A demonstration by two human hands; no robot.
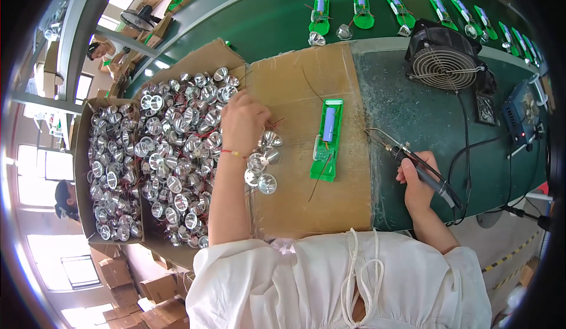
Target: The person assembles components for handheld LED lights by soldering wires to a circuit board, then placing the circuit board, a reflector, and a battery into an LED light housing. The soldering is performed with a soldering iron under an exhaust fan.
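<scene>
My right hand (417, 178) is wrapped round a soldering iron (427, 178), its tip pointing left toward the cardboard's right edge. My left hand (244, 117) is over the right rim of a box of silver reflector cups, fingers curled together. Thin red wires show beside its fingertips; what the fingers hold, if anything, is hidden. Just below it, several loose reflector cups (267, 183) lie on the cardboard sheet (289, 211). Apart from both hands, a green plastic housing (325, 167) lies on the sheet, with a purple battery cell (329, 124), a small circuit board (322, 151) and dark wires.
Cardboard boxes of reflector cups (177, 152) fill the left side. A black fan with a round grille (444, 68) stands at the back right, near a blue soldering station (519, 117) with cables. Several green housings (361, 16) line the far green bench. Two other people are at far left.
</scene>
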